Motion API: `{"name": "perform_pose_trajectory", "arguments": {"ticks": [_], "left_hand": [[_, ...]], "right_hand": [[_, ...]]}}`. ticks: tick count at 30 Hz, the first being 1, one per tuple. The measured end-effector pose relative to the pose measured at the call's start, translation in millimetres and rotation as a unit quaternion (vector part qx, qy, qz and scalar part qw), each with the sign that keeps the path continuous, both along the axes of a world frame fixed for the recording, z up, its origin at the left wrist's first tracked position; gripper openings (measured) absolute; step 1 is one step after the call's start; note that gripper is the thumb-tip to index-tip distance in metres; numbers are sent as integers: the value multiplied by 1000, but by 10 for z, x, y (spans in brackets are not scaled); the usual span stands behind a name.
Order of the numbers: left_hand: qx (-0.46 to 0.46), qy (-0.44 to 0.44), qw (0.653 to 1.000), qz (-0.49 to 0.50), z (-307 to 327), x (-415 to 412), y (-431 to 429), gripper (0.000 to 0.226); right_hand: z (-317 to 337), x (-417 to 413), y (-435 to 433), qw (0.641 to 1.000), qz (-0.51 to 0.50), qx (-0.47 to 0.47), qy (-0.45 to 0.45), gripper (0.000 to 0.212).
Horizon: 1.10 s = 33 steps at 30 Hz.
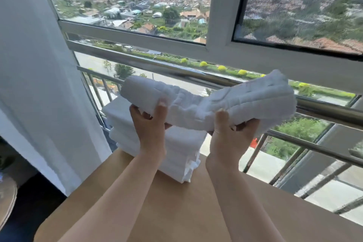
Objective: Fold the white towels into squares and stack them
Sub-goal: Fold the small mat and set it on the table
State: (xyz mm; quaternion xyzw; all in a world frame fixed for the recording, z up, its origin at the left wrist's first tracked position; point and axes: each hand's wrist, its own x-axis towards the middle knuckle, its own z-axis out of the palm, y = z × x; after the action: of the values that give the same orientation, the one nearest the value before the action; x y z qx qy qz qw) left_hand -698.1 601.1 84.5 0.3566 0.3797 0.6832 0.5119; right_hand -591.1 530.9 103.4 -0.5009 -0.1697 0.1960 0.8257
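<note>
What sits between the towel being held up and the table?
A stack of folded towels, resting on the table; the head view shows it.

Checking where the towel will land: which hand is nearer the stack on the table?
Left. The left hand is in front of the stack; the right hand is beyond its right edge. Both grip the towel.

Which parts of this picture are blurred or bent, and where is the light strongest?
Head view: daylight from the window washes out the held towel and the stack; the mesh screen area is smeared; the railing bows from the wide lens; the left hand and right hand look sharp.
</note>
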Motion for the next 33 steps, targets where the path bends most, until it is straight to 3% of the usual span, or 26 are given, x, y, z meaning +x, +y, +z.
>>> {"name": "perform_pose_trajectory", "arguments": {"ticks": [5,11,14,20,26,31,33], "left_hand": [[36,-7,999,-22,133,-306,578,36],[60,-2,994,-90,38,-787,1403,52],[41,20,990,-131,-191,-1039,1719,61],[-90,75,973,-197,-845,-1453,2025,51],[-95,36,969,-224,-913,-1432,2141,53],[-39,-29,965,-259,-701,-1334,2270,45],[-62,-56,966,-244,-669,-1274,2343,47]], "right_hand": [[178,-336,511,999,0,35,-29,48],[-16,-774,1225,998,-22,66,-9,42],[-312,-1013,1502,997,-29,51,48,43],[-848,-1335,1654,975,-112,-41,187,60],[-733,-994,1635,946,-159,-29,280,64],[-598,-844,1668,961,-127,0,245,61],[-589,-765,1695,956,-127,20,262,52]]}}
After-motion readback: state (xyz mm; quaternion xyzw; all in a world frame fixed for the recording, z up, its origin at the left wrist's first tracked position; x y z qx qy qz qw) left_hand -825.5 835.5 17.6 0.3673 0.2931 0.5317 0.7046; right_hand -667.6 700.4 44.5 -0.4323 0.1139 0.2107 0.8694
